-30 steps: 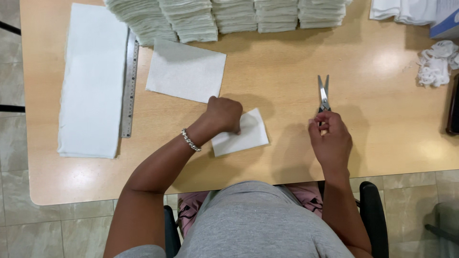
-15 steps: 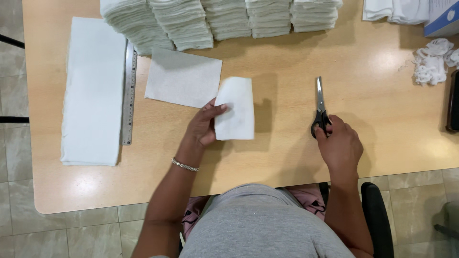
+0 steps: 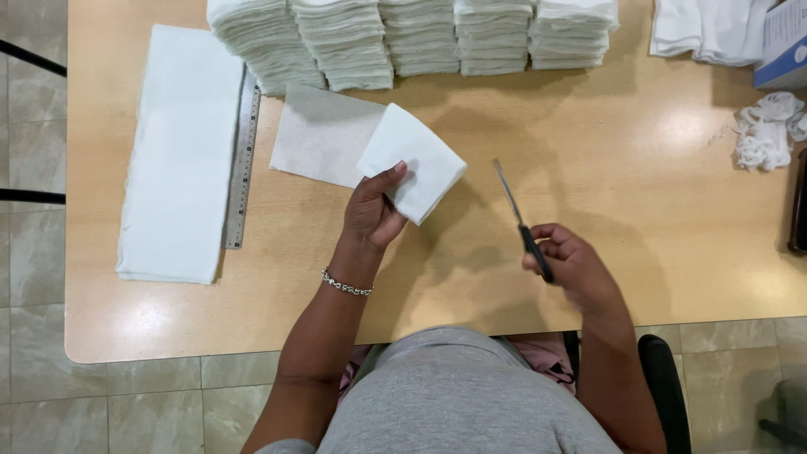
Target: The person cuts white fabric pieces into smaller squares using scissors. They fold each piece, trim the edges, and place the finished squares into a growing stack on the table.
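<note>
Wooden table (image 3: pixel 639 219), left hand (image 3: pixel 374 210) gripping cloth square (image 3: pixel 416 160)

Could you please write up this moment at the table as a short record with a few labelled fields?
Left hand: left hand holds a small folded white cloth lifted off the table.
Right hand: right hand grips the scissors, blades shut, tips pointing away from the person.
Under the cloth: a flat grey-white sheet on the wooden table.
Left side: a long white fabric strip beside a metal ruler.
Far edge: stacks of folded cloths.
Right edge: cloth scraps.
</note>
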